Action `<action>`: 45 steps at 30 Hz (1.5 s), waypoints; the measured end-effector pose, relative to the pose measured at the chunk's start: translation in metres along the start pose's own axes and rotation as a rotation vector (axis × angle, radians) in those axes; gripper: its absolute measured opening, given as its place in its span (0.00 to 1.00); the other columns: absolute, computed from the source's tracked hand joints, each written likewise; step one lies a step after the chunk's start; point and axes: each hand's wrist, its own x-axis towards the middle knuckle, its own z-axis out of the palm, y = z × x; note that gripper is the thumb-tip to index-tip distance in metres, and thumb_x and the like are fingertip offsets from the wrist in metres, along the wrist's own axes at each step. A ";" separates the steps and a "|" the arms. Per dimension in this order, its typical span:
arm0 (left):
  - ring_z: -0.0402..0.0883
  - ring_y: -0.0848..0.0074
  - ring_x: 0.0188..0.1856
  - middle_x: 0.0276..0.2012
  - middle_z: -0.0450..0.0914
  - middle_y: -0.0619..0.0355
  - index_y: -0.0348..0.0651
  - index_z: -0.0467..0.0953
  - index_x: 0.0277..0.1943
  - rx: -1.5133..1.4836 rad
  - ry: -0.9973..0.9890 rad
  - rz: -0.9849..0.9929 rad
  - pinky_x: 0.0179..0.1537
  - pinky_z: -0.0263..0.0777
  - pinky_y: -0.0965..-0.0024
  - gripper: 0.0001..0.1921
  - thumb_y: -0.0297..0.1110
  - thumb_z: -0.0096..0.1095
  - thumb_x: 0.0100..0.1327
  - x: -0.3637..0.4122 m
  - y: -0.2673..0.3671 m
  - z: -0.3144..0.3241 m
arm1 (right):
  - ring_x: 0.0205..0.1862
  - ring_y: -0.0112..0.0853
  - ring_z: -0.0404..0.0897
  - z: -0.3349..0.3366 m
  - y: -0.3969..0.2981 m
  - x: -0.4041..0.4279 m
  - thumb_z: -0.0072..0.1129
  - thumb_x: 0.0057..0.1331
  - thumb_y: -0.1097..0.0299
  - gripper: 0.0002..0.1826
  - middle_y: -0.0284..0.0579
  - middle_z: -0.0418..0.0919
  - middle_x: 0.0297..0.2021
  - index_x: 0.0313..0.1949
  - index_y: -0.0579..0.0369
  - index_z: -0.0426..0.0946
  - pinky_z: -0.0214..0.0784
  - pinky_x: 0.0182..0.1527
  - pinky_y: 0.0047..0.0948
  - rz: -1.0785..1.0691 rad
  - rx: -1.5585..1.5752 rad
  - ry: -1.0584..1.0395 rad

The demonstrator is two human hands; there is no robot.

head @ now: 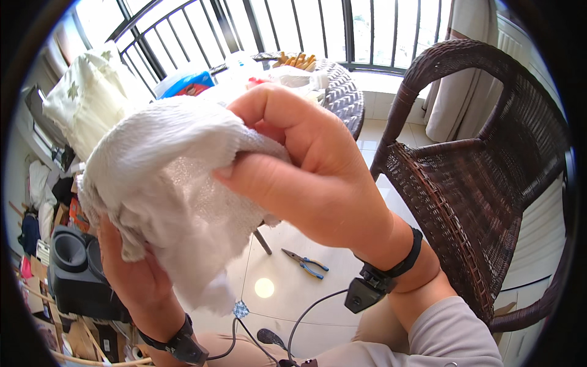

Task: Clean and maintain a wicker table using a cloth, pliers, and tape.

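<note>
Both my hands hold up a whitish-grey terry cloth in front of me, its lower part hanging loose and slightly blurred. My right hand pinches the cloth's upper right edge between thumb and fingers. Lower on the left, my left hand grips the other side, its fingers mostly hidden by the fabric. Each wrist wears a black strap with a small black device; the device on the right wrist trails a cable. Below the cloth, needle-nose pliers with blue and yellow handles lie on the tiled floor.
A round wicker table bears a blue package, a clear plastic bottle and several brown sticks. To the right stands a dark wicker armchair. A black speaker-like box sits left among clutter. A railing lies beyond.
</note>
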 end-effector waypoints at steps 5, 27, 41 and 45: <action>0.74 0.75 0.50 0.47 0.76 0.54 0.39 0.69 0.50 0.017 -0.164 0.029 0.55 0.68 0.70 0.16 0.43 0.44 0.74 0.007 0.002 0.002 | 0.46 0.28 0.75 -0.030 -0.011 -0.004 0.48 0.65 0.75 0.11 0.46 0.75 0.44 0.46 0.62 0.71 0.70 0.48 0.26 -0.168 0.107 0.070; 0.69 0.58 0.62 0.62 0.66 0.42 0.35 0.54 0.68 -0.310 -0.493 -0.267 0.62 0.65 0.57 0.54 0.75 0.49 0.52 -0.019 -0.009 0.033 | 0.30 0.35 0.80 0.009 -0.011 -0.023 0.58 0.53 0.73 0.13 0.40 0.78 0.37 0.40 0.48 0.79 0.75 0.34 0.33 -0.475 -1.098 -0.529; 0.79 0.70 0.48 0.48 0.77 0.48 0.33 0.69 0.55 0.245 -0.171 0.050 0.50 0.74 0.68 0.20 0.42 0.51 0.70 -0.027 -0.005 0.046 | 0.32 0.39 0.79 -0.008 -0.014 -0.020 0.66 0.52 0.60 0.14 0.38 0.74 0.37 0.31 0.52 0.72 0.72 0.31 0.36 -0.493 -0.838 -0.254; 0.79 0.69 0.47 0.48 0.77 0.48 0.32 0.69 0.54 0.097 -0.081 -0.193 0.50 0.74 0.66 0.25 0.49 0.47 0.71 -0.037 -0.003 0.054 | 0.35 0.43 0.78 -0.004 -0.014 -0.014 0.66 0.51 0.66 0.19 0.45 0.74 0.32 0.40 0.53 0.69 0.71 0.34 0.37 -0.557 -0.867 -0.032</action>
